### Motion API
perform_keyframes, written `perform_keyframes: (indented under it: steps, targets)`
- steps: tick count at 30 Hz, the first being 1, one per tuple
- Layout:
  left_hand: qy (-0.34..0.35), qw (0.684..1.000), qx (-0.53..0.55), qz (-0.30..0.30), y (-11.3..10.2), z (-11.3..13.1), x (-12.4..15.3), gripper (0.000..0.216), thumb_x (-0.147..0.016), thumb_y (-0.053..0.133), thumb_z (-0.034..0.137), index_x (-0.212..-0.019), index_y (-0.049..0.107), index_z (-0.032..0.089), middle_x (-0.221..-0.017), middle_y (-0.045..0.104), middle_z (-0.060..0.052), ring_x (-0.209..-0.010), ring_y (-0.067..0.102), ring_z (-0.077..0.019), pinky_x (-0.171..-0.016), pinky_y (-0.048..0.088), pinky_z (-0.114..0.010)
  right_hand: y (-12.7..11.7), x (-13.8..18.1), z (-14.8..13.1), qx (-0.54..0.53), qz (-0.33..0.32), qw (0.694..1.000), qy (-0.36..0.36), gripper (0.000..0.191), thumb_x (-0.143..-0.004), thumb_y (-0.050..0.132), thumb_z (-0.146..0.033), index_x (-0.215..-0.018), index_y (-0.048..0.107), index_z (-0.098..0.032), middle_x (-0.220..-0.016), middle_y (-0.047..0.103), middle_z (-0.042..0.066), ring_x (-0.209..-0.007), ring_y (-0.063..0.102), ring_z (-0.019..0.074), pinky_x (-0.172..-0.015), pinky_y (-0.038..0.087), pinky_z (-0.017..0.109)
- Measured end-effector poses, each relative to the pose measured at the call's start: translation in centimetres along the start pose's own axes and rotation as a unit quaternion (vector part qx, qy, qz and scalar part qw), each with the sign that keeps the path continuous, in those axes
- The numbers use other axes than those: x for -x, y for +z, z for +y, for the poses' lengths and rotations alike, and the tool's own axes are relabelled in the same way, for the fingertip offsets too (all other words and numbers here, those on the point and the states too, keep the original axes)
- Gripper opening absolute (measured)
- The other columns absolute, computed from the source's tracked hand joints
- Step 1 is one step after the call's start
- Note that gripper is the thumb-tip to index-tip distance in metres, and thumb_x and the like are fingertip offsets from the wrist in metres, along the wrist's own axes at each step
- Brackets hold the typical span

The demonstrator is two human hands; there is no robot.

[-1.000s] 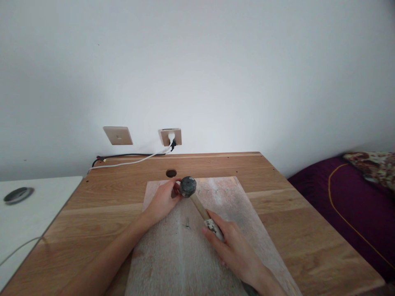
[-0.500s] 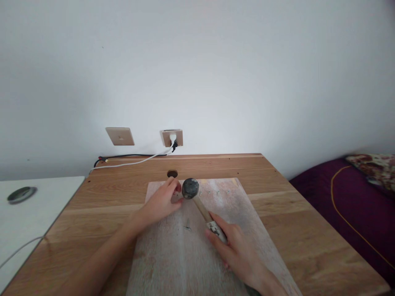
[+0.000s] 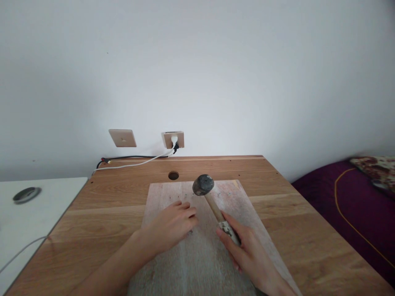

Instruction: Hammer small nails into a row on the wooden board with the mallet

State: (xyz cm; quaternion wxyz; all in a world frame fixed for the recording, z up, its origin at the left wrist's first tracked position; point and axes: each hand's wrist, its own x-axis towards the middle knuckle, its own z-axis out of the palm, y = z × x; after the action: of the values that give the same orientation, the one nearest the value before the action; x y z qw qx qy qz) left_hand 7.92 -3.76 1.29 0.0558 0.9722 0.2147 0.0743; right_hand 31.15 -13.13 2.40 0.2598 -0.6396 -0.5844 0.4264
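My right hand [image 3: 247, 246] is wrapped round the pale, dark-mottled grip of a mallet [image 3: 214, 207]. Its black, rubber-looking head is raised above the far part of a worn pale board [image 3: 173, 263]. Near the middle of this board, my left hand [image 3: 175, 224] lies low with its fingers curled down. The fingertips are hidden, so what they hold, if anything, does not show. Small metal pieces [image 3: 190, 232], like nails or screws, peek out beside that hand. Across the board's far end runs a row of small nails [image 3: 228, 193], partly covered by the mallet head.
The board rests on a wooden tabletop [image 3: 111, 218] with a round hole [image 3: 173, 175]. Cables [image 3: 135, 165] run along its back edge to a wall socket [image 3: 174, 140]. A white surface [image 3: 43, 222] stands at left, purple bedding [image 3: 354, 205] at right.
My left hand has come back from the row at the far end to the loose metal pieces mid-board. The mallet, still in my right hand, has shifted slightly right.
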Motion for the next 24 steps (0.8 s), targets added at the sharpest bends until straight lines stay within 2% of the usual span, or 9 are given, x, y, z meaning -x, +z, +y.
perform_keyframes:
  steps: [3,5,9,11,15,24]
  targets:
    - [-0.049,0.990,0.124,0.038,0.2,-1.3,0.2,0.017,-0.078,0.073,0.005,-0.081,0.066,0.021,-0.085,0.071,-0.002,-0.086,0.068,-0.0234,-0.083,0.050,-0.035,0.3,0.1,0.0,-0.006,-0.013,1.000,0.001,0.064,-0.100,0.047,-0.061,-0.144,0.058,-0.015,-0.049,0.050,-0.007,-0.040,0.055,0.0154,-0.040,0.044,0.023]
    - [-0.095,0.976,0.181,0.076,0.2,-2.7,0.4,0.017,-0.077,0.069,0.005,-0.080,0.068,0.022,-0.083,0.071,0.000,-0.079,0.067,-0.0200,-0.078,0.050,-0.030,0.4,0.1,-0.1,-0.009,-0.015,1.000,0.003,0.065,-0.099,0.047,-0.062,-0.144,0.058,-0.015,-0.049,0.050,-0.007,-0.039,0.055,0.0155,-0.040,0.045,0.023]
    - [-0.185,0.946,0.211,0.162,0.4,-5.7,0.6,0.022,-0.087,0.057,0.010,-0.100,0.071,0.020,-0.093,0.074,-0.001,-0.076,0.066,-0.0167,-0.072,0.052,-0.027,0.7,0.1,-0.2,-0.012,-0.013,1.000,0.011,0.067,-0.099,0.046,-0.063,-0.143,0.058,-0.015,-0.049,0.048,-0.007,-0.040,0.055,0.0159,-0.039,0.046,0.024]
    - [-0.213,0.933,0.221,0.188,0.9,-6.6,0.7,0.019,-0.089,0.057,0.013,-0.099,0.072,0.021,-0.088,0.075,-0.001,-0.074,0.066,-0.0163,-0.071,0.052,-0.027,0.8,0.0,-0.2,-0.016,-0.011,1.000,0.008,0.066,-0.098,0.048,-0.063,-0.142,0.059,-0.015,-0.049,0.048,-0.007,-0.040,0.054,0.0159,-0.039,0.045,0.024]
    - [-0.226,0.925,0.236,0.194,1.8,-7.0,0.8,0.015,-0.086,0.062,0.016,-0.091,0.074,0.022,-0.086,0.076,-0.001,-0.072,0.065,-0.0158,-0.071,0.053,-0.027,1.0,-0.1,-0.1,-0.021,-0.015,1.000,0.004,0.063,-0.099,0.046,-0.062,-0.142,0.059,-0.017,-0.051,0.050,-0.006,-0.040,0.054,0.0152,-0.039,0.044,0.023]
    - [-0.236,0.923,0.235,0.190,2.3,-6.8,0.9,0.015,-0.086,0.063,0.015,-0.090,0.075,0.023,-0.086,0.072,-0.002,-0.075,0.066,-0.0180,-0.073,0.051,-0.029,1.3,-0.2,-0.8,-0.020,-0.024,1.000,-0.001,0.064,-0.100,0.047,-0.059,-0.146,0.055,-0.014,-0.049,0.047,-0.008,-0.039,0.052,0.0143,-0.040,0.044,0.022]
